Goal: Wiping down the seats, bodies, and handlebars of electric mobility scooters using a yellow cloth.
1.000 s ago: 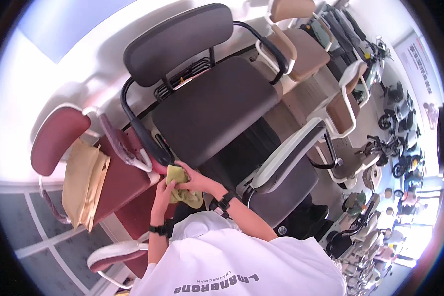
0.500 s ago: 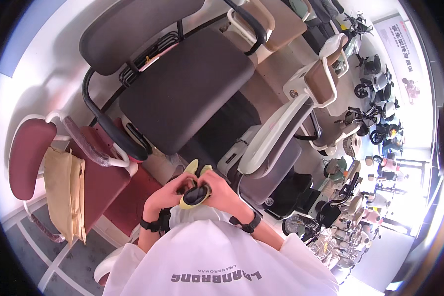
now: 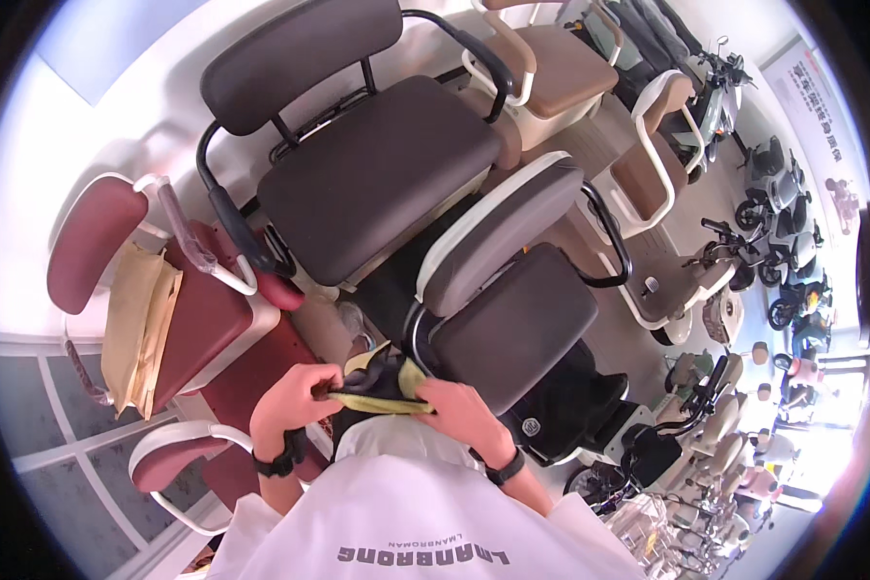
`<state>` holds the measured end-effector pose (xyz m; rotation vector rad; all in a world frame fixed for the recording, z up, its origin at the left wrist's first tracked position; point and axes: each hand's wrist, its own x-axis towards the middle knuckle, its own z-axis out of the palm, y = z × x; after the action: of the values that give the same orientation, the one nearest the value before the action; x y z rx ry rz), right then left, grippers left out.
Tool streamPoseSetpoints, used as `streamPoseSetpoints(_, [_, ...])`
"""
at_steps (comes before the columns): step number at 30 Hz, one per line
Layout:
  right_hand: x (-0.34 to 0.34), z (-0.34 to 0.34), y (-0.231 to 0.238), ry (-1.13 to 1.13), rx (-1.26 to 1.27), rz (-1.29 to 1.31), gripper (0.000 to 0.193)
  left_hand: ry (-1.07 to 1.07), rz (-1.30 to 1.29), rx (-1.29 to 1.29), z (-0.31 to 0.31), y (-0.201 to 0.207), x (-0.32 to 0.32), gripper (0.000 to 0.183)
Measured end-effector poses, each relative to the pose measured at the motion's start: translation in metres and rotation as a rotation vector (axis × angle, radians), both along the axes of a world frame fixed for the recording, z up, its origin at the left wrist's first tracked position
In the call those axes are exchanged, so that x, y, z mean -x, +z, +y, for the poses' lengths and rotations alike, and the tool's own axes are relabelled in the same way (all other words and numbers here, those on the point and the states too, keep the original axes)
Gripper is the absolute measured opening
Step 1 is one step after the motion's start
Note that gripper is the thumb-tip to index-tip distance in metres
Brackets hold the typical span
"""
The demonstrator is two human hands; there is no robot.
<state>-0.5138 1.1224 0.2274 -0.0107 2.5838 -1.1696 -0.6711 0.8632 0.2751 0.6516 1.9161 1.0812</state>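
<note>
A tan paper bundle (image 3: 137,329) rests on a red seat (image 3: 213,324) at left as the left hand (image 3: 293,398) pinches one edge of a dark-lined yellow-green cloth (image 3: 382,404), stretched between both hands before a white shirt (image 3: 425,498). The right hand (image 3: 464,418) grips the opposite edge near a brown seat (image 3: 514,324); scooters (image 3: 778,217) line the far right.

Glare burns out the window (image 3: 831,435) far right of the right hand (image 3: 462,416). Beyond the left hand (image 3: 295,394), soft shadows grey the bright wall (image 3: 116,145); farther outward, straight edges bow.
</note>
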Motion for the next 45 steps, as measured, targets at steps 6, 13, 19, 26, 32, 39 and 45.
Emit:
streamPoseSetpoints(6, [-0.059,0.042,0.065,0.006,0.254,0.046,0.026,0.288,0.395,0.343,0.029,0.094,-0.081,0.021])
streamPoseSetpoints(13, [-0.042,0.037,0.046,-0.803,0.046,0.384,0.058,0.585,0.846,0.07,0.14,0.017,-0.078,0.057])
streamPoseSetpoints(19, [-0.03,0.018,-0.07,-0.279,0.038,0.013,0.076,0.603,0.718,0.133,0.165,-0.152,-0.094,0.083])
streamPoseSetpoints(26, [0.006,-0.009,-0.127,-0.308,0.313,-0.22,0.056,0.573,0.629,0.169,0.173,-0.157,-0.041,0.059])
streamPoseSetpoints(32, [0.05,-0.02,-0.141,-0.126,0.005,-0.06,0.034,0.613,0.453,0.085,0.174,-0.171,-0.024,0.035])
streamPoseSetpoints(39, [0.02,-0.015,-0.163,-0.28,0.042,-0.169,0.033,0.841,0.325,0.042,0.175,-0.172,-0.058,0.038])
streamPoseSetpoints(45, [-0.033,-0.009,-0.154,-0.403,0.19,-0.141,0.036,1.167,0.285,-0.072,0.186,-0.184,-0.114,0.044])
